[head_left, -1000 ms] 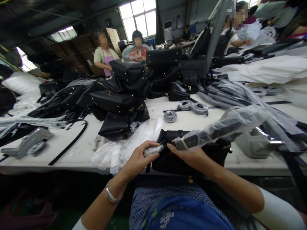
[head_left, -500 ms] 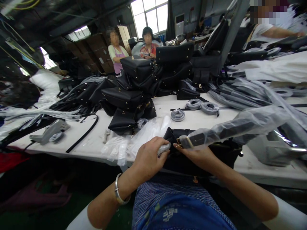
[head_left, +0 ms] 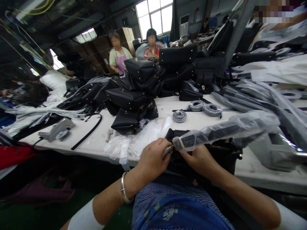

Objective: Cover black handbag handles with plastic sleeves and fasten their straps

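A black handbag (head_left: 224, 156) lies at the table's front edge, close against my body. Across it runs a wide black strap (head_left: 220, 132) in clear plastic wrap, with a gold metal piece (head_left: 181, 143) near its left end. My right hand (head_left: 201, 159) is closed around that end from below, partly hidden by the wrap. My left hand (head_left: 154, 156) pinches a small silvery, plastic-covered piece (head_left: 167, 151) at the strap's tip; its exact kind is unclear. The two hands are almost together over the bag.
Black handbags (head_left: 127, 97) are heaped behind. Coiled wrapped straps (head_left: 179, 116) lie mid-table, with loose plastic bags (head_left: 144, 137) before them. A grey tape dispenser (head_left: 57, 129) stands left, a grey machine (head_left: 271, 153) right. Co-workers (head_left: 119, 57) are across the table.
The strap's wrapped end has shifted left, up to my left fingers. My right hand has turned and sits slightly lower beneath it. The camera view has swung a little left.
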{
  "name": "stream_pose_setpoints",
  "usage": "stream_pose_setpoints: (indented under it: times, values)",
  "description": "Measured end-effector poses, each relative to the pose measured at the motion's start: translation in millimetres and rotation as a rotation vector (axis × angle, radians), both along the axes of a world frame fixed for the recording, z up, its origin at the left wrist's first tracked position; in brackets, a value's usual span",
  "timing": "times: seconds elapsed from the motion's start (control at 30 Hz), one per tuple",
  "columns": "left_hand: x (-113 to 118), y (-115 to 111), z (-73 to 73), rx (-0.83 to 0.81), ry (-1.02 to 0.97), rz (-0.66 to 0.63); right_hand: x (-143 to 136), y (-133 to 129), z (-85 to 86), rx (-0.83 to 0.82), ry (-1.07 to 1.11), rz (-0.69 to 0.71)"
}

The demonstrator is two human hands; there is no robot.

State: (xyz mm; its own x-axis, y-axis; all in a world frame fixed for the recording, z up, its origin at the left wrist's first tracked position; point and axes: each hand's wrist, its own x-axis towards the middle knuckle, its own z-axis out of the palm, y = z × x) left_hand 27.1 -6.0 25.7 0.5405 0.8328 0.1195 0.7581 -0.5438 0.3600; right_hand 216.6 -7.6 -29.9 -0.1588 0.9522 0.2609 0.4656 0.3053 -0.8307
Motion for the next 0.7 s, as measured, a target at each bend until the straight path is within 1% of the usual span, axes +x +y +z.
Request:
stream_pose_setpoints:
  times: [0.07, 0.13, 0.2, 0.23, 0.3, 0.43, 0.53, 0.57, 0.63, 0.7]
  values:
    - [1, 0, -2.3, 0.055, 0.087, -0.054, 0, 0, -5.8, 0.037, 0.015, 0.013]
    - [1, 1, -4.1, 0.097, 0.147, -0.12, 1, 0, -11.5, 0.041, 0.016, 0.036]
    - [0, 4, -5.7, 0.092, 0.139, -0.161, 1, 0, -15.0, 0.032, 0.01, 0.039]
    - [0, 7, -6.6, 0.074, 0.11, -0.157, 0, 0, -15.6, 0.032, 0.006, 0.031]
    - [0, 11, -8.7, 0.019, 0.011, -0.105, 0, -1, -14.5, 0.028, -0.008, -0.012]
    - [7, 19, -13.8, -0.118, -0.18, 0.073, -1, -6, -8.2, -0.036, -0.003, -0.06]
    - [15, 19, -17.9, -0.194, -0.229, 0.168, -3, -9, -6.8, -0.046, 0.01, -0.085]
    - [17, 17, -19.5, -0.194, -0.222, 0.183, -3, -9, -7.2, -0.042, 0.008, -0.095]
    - [20, 13, -23.2, -0.131, -0.16, 0.18, -4, -9, -9.1, -0.034, 0.016, -0.106]
    - [18, 9, -26.9, -0.009, -0.046, 0.08, -4, -8, -11.0, -0.022, 0.044, -0.1]
